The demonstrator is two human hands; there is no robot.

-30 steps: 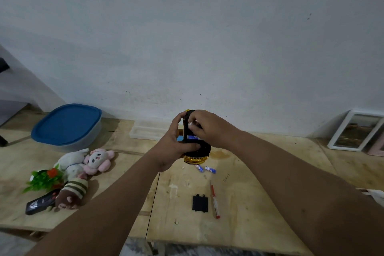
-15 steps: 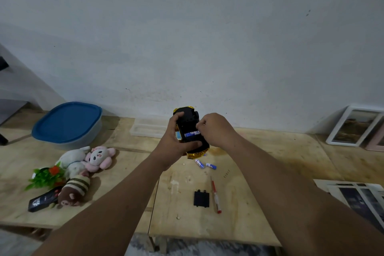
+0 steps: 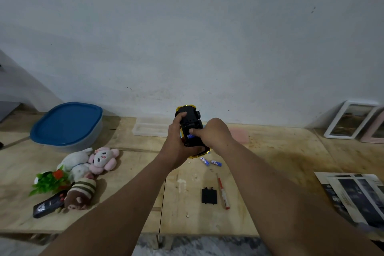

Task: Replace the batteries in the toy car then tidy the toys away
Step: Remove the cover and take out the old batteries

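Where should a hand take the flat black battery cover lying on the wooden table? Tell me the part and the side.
Take the flat black battery cover by its two long side edges, coming straight down from above. It lies flat on the wooden table, so only the edges offer a pinch. Favour the left edge for the thumb: the red-and-white screwdriver lies close along the right, leaving little room there.

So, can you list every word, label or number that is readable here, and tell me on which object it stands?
No text can be read with certainty.
Black remote: white marks, too blurred to read.
Loose batteries on the table: blue and white labels, too small.
Battery in the toy car: label blurred.
Printed sheets at right: print illegible.
Screwdriver: no legible marking.
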